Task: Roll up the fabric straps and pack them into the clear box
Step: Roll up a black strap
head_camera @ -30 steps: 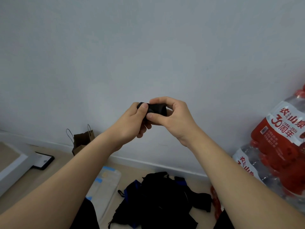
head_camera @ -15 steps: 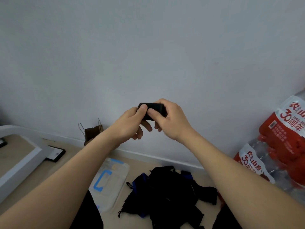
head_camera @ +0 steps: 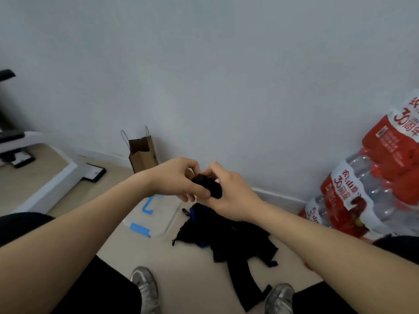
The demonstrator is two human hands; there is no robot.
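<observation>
Gripping a rolled strap above the pile

Head view: I see both hands raised in front of the wall, meeting on a small black rolled strap (head_camera: 207,185). My left hand (head_camera: 175,177) pinches its near end with thumb and fingers closed on it; my right hand (head_camera: 231,196) wraps the other end, fingers curled over the top, also clamped on the roll. Below them on the floor lies a heap of loose black straps (head_camera: 229,236), one tail trailing down between the two shoes (head_camera: 145,288). The clear box (head_camera: 152,214) with blue latches sits just left of the heap, partly hidden under my left wrist; I cannot tell if anything is inside. A brown paper bag (head_camera: 142,155) stands against the wall beyond it. Bare floor is open between box and shoes. Packs of water bottles (head_camera: 362,196) crowd the right edge, and a white frame (head_camera: 45,184) closes off the left
</observation>
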